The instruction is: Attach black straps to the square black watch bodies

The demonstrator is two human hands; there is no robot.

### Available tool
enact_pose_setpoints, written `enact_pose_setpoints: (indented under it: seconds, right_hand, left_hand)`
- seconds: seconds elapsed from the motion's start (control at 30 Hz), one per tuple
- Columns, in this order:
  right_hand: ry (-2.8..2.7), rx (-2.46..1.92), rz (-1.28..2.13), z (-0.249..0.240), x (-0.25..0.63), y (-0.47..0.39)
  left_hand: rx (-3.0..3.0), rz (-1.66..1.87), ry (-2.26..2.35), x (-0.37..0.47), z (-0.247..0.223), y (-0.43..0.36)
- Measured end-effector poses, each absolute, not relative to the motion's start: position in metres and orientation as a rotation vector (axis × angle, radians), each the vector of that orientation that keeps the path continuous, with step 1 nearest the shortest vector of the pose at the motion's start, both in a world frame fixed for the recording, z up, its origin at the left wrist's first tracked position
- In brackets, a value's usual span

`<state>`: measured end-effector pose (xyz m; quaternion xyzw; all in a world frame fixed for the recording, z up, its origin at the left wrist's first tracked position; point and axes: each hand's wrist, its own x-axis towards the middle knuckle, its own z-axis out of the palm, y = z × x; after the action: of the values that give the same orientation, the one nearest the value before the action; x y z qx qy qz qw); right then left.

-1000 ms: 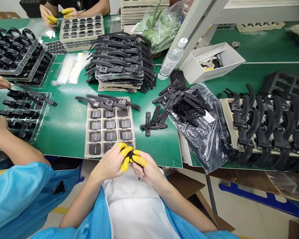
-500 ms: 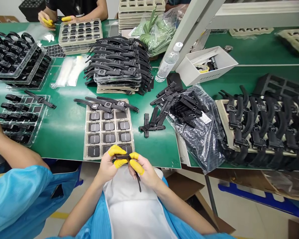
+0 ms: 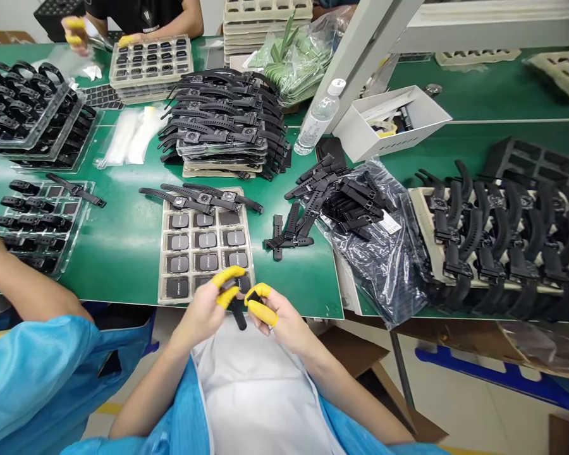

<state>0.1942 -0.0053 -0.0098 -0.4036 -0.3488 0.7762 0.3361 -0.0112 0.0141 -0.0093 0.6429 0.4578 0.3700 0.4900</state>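
Yellow finger covers sit on the fingertips of both my hands, which are held close together over my lap at the table's front edge. My left hand [image 3: 211, 304] is closed on a black watch [image 3: 228, 285], mostly covered by the fingers. A black strap [image 3: 239, 315] hangs down beside it. My right hand [image 3: 272, 311] pinches a short black piece [image 3: 253, 296] that looks like a watch strap; whether it joins the watch cannot be made out. Just beyond lies a beige tray [image 3: 162, 272] of dark square watch faces, with several strapped watches [image 3: 201, 201] across its far end.
Loose straps [image 3: 289, 240] lie right of the tray, by more on a plastic bag [image 3: 384, 272]. Stacked watch trays [image 3: 222, 151] stand behind. A bottle [image 3: 320, 117] and white box [image 3: 393, 126] are beside a slanted post [image 3: 360, 57]. A co-worker's arm [image 3: 33, 278] is at left.
My hands have drawn slightly apart and tilted. The hanging strap now shows beside my left fingers instead of below my right hand. The far co-worker's hand has moved left.
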Motion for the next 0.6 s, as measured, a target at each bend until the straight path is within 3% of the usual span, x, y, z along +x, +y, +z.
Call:
enact_pose_setpoints:
  seconds: [0.2,0.6]
  right_hand:
    - [-0.847,-0.915,2.14,-0.012,0.184,-0.01]
    - [-0.448,-0.856,2.133,-0.012,0.178,-0.014]
  left_hand:
    - [2.051,0.795,0.962,-0.004,-0.02,0.008]
    - [2.082,0.761,0.889,-0.003,-0.007,0.005]
